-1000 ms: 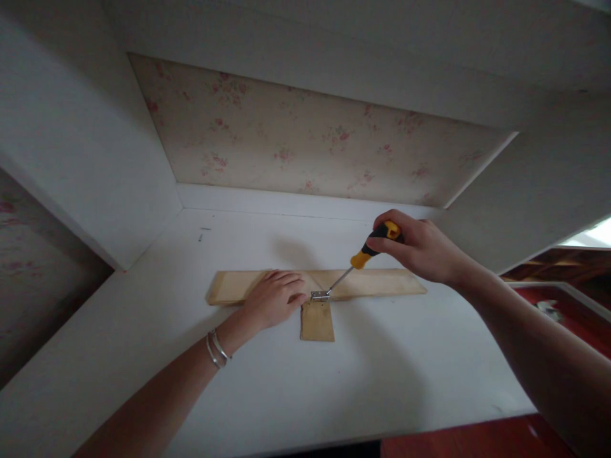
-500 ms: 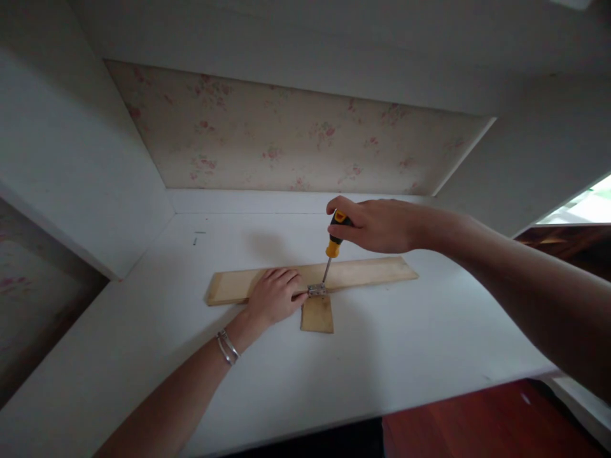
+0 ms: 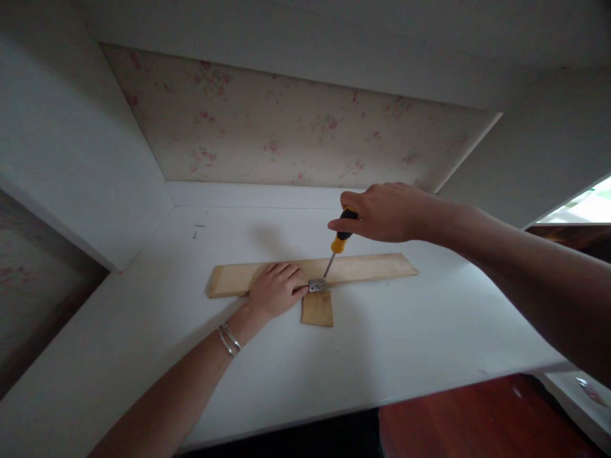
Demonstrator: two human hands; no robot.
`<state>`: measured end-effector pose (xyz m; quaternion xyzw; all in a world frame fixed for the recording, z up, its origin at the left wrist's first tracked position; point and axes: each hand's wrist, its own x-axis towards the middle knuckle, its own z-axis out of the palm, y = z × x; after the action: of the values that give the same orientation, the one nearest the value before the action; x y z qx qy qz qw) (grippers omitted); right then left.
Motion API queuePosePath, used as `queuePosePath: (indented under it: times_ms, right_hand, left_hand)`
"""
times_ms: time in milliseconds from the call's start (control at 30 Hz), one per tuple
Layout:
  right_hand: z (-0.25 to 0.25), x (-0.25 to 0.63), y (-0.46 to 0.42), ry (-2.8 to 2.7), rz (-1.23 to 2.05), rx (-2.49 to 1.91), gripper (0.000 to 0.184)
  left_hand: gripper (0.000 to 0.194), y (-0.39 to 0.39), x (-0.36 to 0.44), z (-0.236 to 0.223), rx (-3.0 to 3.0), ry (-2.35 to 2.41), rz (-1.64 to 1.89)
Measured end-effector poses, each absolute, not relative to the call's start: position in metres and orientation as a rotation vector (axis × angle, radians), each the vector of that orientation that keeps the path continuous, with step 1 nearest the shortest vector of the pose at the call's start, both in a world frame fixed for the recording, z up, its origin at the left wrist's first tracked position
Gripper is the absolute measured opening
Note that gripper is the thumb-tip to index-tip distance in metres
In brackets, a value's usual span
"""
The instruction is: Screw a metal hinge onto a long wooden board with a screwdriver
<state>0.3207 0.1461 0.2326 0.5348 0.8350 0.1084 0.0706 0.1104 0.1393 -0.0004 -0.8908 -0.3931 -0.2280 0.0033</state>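
My right hand (image 3: 382, 213) is closed around the black-and-yellow handle of a screwdriver (image 3: 339, 243). Its shaft slants down, and the tip meets the upper right part of a small metal hinge (image 3: 317, 285). The hinge lies across the joint between a long wooden board (image 3: 367, 267) and a short wooden piece (image 3: 317, 310) that sticks out toward me. My left hand (image 3: 277, 289) grips the long board just left of the hinge, fingers over its top and thumb tip against the hinge's left end. Any screw under the tip is too small to make out.
The boards lie on a white surface (image 3: 214, 362) with raised white panels (image 3: 95, 127) at the left and a grey-white panel (image 3: 539, 146) at the right. Flowered wallpaper (image 3: 286, 133) covers the back. A reddish-brown floor (image 3: 477, 420) shows beyond the front edge.
My right hand swung left, bringing the screwdriver from a strong slant to a steeper angle, then tilted slightly right again. My left hand stays on the board. The view has shifted a little.
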Motion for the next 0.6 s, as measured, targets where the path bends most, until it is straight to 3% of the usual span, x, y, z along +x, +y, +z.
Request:
queuePosePath:
  times_ms: [133,300,500,600]
  right_hand:
    - [0.232,0.323,0.148,2.610,0.044,1.498,0.044]
    - [0.232,0.316,0.156,2.540,0.329,1.568,0.048]
    - [0.239,0.311,0.165,2.513,-0.066,1.503,0.046]
    - [0.239,0.311,0.168,2.454,0.120,1.607,0.051]
  left_hand:
    - [0.037,0.140,0.111,-0.002,-2.814,-1.226,-0.743]
    - [0.038,0.142,0.111,-0.006,-2.798,-1.195,-0.725]
    - [0.040,0.143,0.109,-0.008,-2.790,-1.175,-0.704]
    - [0.039,0.142,0.109,-0.006,-2.784,-1.186,-0.704]
